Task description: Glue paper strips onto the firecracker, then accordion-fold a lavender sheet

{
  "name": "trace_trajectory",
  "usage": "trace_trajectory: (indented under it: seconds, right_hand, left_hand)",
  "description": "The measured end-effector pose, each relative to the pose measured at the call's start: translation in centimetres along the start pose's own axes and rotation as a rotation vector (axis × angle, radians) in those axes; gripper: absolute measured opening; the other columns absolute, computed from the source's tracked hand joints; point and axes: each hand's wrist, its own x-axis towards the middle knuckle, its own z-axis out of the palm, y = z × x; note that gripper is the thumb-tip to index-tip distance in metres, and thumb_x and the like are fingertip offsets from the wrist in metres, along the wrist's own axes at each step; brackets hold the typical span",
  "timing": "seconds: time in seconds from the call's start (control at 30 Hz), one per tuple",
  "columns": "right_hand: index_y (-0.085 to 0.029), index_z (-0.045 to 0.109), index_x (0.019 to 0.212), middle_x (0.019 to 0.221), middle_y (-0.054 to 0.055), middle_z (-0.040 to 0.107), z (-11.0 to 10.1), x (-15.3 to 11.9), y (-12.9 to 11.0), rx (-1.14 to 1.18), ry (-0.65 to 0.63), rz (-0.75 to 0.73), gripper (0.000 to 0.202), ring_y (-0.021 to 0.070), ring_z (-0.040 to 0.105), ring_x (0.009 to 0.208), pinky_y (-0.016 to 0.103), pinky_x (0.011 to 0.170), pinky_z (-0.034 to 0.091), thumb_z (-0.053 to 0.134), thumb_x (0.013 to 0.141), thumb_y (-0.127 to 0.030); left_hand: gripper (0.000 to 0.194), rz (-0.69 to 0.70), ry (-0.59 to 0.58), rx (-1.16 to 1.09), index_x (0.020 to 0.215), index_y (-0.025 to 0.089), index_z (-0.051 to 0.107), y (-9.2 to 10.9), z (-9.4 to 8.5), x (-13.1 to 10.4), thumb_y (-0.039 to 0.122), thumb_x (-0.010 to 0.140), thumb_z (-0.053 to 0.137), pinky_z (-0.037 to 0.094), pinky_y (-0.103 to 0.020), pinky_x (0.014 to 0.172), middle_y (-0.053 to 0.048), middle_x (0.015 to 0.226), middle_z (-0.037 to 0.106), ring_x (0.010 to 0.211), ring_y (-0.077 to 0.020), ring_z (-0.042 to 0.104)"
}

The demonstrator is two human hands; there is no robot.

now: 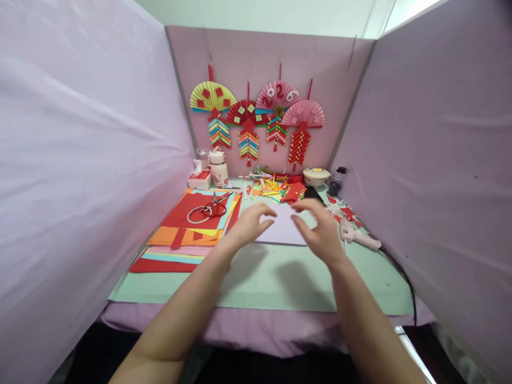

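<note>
Purple sheet btwn both hands

L hand (252,223) & R hand (323,234) empty, thumbs wide of fingers. Purple sheet (283,230) lies below, btwn them; neither clearly nearer. Long axis looks L–R, ends part-hidden. Scrap pile (271,186) just beyond.

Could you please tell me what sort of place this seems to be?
It looks like a paper-craft workspace, perhaps a small booth: there are stacked coloured sheets with scissors on top, a glue gun on the right, and folded paper fans hanging at the back.
</note>
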Motion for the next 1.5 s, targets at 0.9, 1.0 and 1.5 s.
trace_trajectory:
  seconds: [0.9,1.0,1.5]
  right_hand:
    - [-0.02,0.067,0.083,0.088,0.002,0.068,4.2,-3.4,2.7,-0.322,-0.514,0.228,0.014,0.0151,0.058,0.087,0.028,0.079,0.034,0.054,0.088,-0.018]
    - [-0.021,0.066,0.085,0.091,0.002,0.068,4.1,-3.5,2.3,-0.307,-0.467,0.227,0.009,0.0158,0.058,0.089,0.031,0.082,0.031,0.057,0.086,-0.019]
    - [-0.021,0.067,0.084,0.087,0.004,0.069,5.0,-3.5,1.5,-0.428,-0.338,0.066,0.014,0.0184,0.055,0.09,0.037,0.09,0.023,0.054,0.091,-0.022]
  left_hand:
    - [0.018,-0.079,-0.301,0.387,0.092,0.018,0.074,-5.0,5.7,-3.6,0.021,0.087,0.056,0.044,-0.029,0.081,-0.006,0.09,0.069,0.088,-0.0192,0.061]
    - [0.019,-0.068,-0.269,0.416,0.089,0.018,0.073,-4.6,5.8,-3.6,0.019,0.088,0.054,0.044,-0.03,0.082,-0.007,0.089,0.069,0.089,-0.019,0.061]
    - [0.019,-0.02,-0.207,0.588,0.091,0.016,0.069,-3.6,6.5,-3.7,0.022,0.093,0.051,0.042,-0.035,0.081,-0.008,0.09,0.069,0.091,-0.021,0.061]
